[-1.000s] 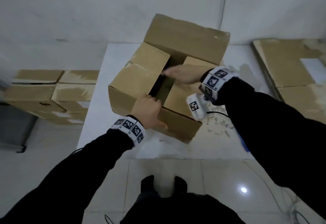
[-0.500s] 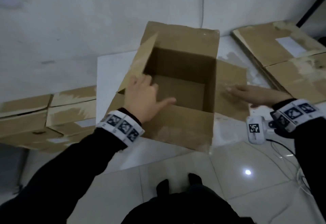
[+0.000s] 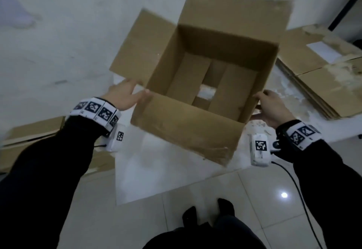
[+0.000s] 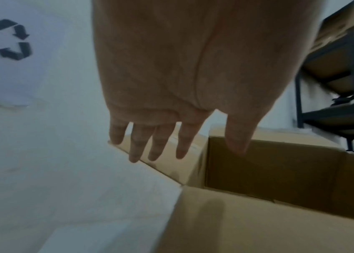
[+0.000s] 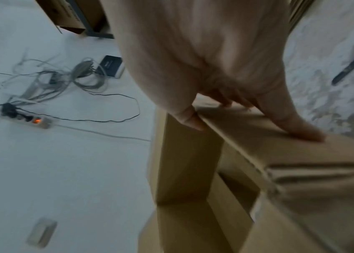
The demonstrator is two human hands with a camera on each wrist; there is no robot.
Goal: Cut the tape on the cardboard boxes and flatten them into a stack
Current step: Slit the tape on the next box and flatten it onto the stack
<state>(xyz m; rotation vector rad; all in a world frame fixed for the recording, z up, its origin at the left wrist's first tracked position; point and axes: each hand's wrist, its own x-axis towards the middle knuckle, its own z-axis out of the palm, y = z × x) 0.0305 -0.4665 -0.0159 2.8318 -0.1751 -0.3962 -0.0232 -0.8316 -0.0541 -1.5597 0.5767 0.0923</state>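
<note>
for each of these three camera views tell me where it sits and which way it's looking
Head: worn on the head, looking down at the open box, both hands, sleeves, shoes.
Left wrist: along the left hand, its straight fingers by a box flap; shelving behind.
Right wrist: along the right hand, whose grip pinches a box panel; cables on the floor.
Shared: all three show the box.

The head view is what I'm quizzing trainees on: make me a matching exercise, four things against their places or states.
Things:
1. open box
2. left hand
3. right hand
4. flattened cardboard stack

Places or states:
A. lies on the table's right side
B. grips the box's right corner
C. held up between both hands, top flaps open, gap in its bottom
D. fingers straight against the box's left flap

Pairs: 1-C, 2-D, 3-B, 4-A
</note>
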